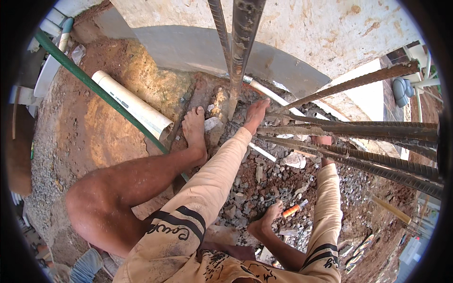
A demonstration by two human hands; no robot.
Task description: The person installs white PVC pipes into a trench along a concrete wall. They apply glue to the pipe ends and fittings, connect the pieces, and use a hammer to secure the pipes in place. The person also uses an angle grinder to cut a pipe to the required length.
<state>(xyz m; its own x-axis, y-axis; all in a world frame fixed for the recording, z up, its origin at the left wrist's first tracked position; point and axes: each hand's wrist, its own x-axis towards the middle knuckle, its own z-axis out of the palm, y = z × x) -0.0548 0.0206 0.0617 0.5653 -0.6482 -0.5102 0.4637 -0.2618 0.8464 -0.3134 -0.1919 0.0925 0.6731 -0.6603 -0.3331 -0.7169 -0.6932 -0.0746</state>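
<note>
My left hand [257,114] reaches down between the rusty steel rebars, beside the foot of an upright rebar [241,52] and next to a thin white pipe [276,96]. Its fingers point toward the rubble; whether they grip anything is unclear. Behind several slanting rebars [377,129] on the right is my right hand [323,140], low over the broken stones. Those bars cover most of its fingers. Grey rubble [255,188] lies beneath both arms, with a pale stone chunk [295,160] below the right hand.
A wide white pipe [132,104] lies on the mud at left, crossed by a green hose [89,80]. A grey-and-white wall [283,33] stands ahead. Near my right foot is an orange-handled tool [293,209]. A wooden handle [389,207] lies farther right.
</note>
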